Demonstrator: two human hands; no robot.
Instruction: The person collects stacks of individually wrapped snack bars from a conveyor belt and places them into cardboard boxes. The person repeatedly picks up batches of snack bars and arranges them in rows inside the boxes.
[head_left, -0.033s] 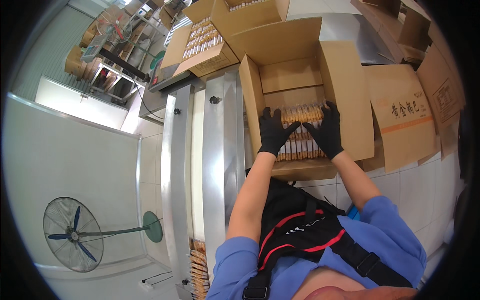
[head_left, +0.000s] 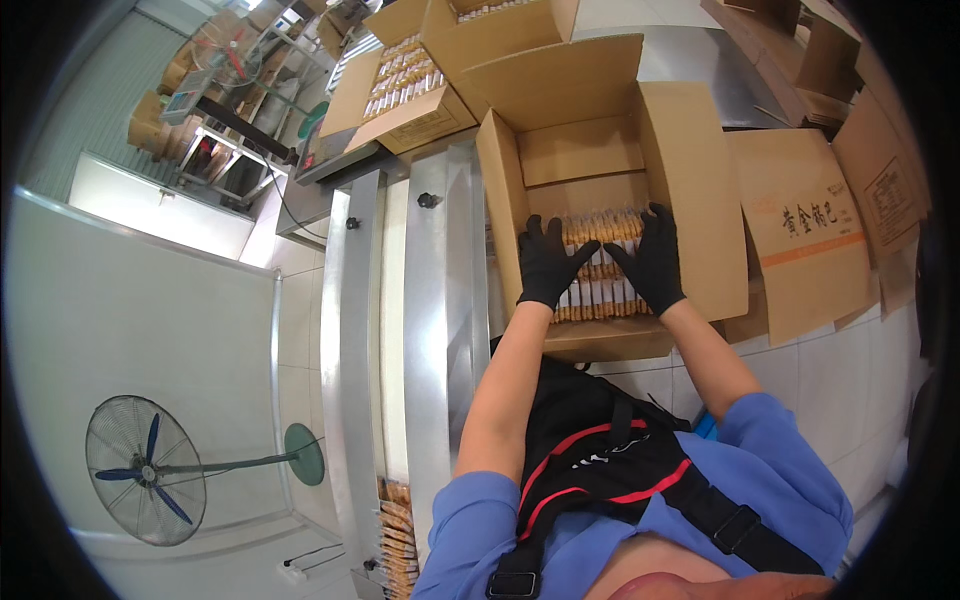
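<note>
Packets (head_left: pixel 602 293) between left hand (head_left: pixel 545 262) and right hand (head_left: pixel 655 266), each grip spread, leave room before the carton's (head_left: pixel 585 153) far edge.

Packets (head_left: pixel 603 295) in the box (head_left: pixel 695 200), right of the conveyor (head_left: pixel 394 330).

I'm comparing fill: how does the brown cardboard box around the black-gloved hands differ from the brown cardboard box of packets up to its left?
Packets in the near box lie well below its rim; those in the far box look nearly level with its rim. The near box has the left hand and right hand inside; the far box, neither. Both stand open.
</note>
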